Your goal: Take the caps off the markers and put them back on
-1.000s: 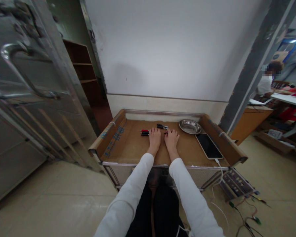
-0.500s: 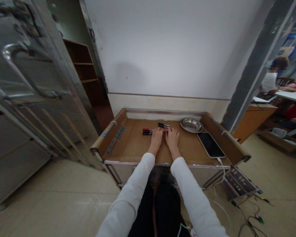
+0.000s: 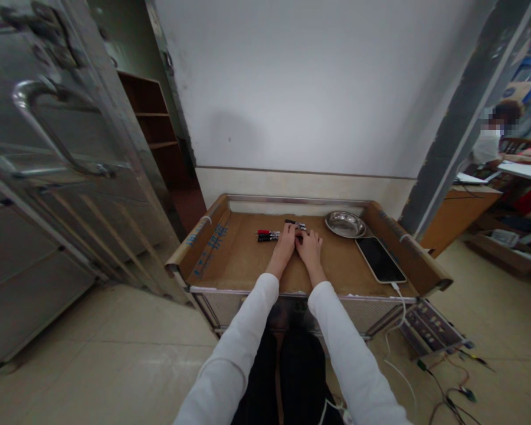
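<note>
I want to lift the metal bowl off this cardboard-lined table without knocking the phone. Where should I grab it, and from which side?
Pinch the metal bowl by its flared rim on the near-left edge, coming from the right hand's side. It sits upright and shallow, so the rim is probably the only real purchase. The phone lies close at its near-right, so avoid that side.

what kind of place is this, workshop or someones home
Likely a plain workroom or small workshop, not a home: a metal-framed cart lined with cardboard serves as the bench, a metal door stands open at left, and another person works at a table beyond the pillar.
</note>
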